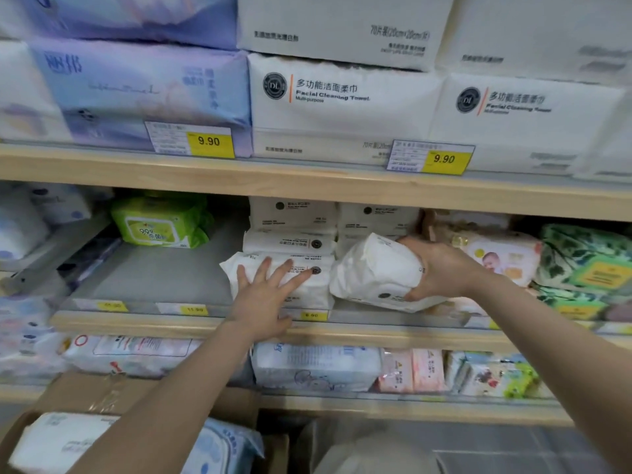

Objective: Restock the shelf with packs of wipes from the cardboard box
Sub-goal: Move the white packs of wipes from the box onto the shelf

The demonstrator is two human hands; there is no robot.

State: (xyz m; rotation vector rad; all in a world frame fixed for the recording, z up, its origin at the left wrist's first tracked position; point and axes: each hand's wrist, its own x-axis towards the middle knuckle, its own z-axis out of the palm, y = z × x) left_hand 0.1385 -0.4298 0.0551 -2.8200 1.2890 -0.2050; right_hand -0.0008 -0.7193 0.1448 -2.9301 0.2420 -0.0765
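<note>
The right hand (441, 268) grips a white pack of wipes (372, 271), tilted, its long axis toward the shelf (376, 331) slot right of the stack (290, 248), where the left hand (263, 295) lies with fingers spread.

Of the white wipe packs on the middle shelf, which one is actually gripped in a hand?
The tilted white pack, gripped by the right hand. The stacked packs lie flat; the left hand only presses the front one.

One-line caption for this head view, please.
Right hand holds a white wipes pack at the middle shelf; left hand lies flat on a shelved pack.
</note>
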